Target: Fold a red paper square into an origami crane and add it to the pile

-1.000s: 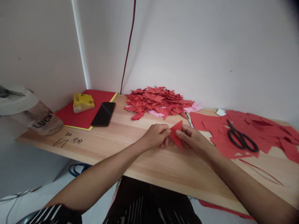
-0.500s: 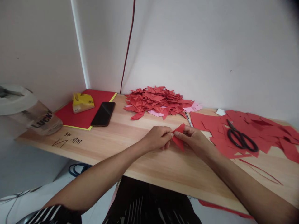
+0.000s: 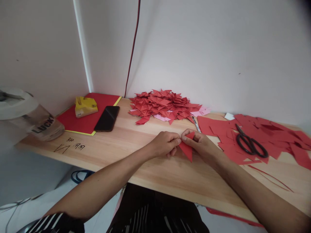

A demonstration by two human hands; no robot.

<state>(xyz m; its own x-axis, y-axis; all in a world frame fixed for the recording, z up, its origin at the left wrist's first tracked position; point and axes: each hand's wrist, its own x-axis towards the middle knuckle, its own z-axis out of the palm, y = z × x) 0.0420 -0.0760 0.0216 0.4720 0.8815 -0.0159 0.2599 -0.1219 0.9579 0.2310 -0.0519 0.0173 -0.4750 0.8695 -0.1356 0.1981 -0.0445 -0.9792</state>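
A small folded piece of red paper [image 3: 187, 149] is pinched between both hands, just above the wooden table [image 3: 155, 174]. My left hand [image 3: 167, 143] is closed, its thumb and forefinger at the paper's left corner. From the other side my right hand [image 3: 198, 141] grips the paper with thumb on top and fingers curled behind. The paper shows a triangular shape with one point hanging down toward me. Its far side is hidden by the fingers. Behind the hands lies a heap of folded red paper pieces [image 3: 162, 105], with a few pink ones among them.
On the right, black-handled scissors [image 3: 251, 145] rest on loose red paper sheets [image 3: 279, 136]. A pen [image 3: 196, 124] lies beside the heap. Leftward are a phone [image 3: 107, 118], a yellow packet [image 3: 86, 107] on a red sheet [image 3: 73, 122], and a large clear cup [image 3: 36, 119].
The red paper has turned slightly between my fingers, its lower point now hanging further down. My right fingers have shifted over its top edge. My left hand stays nearly still.
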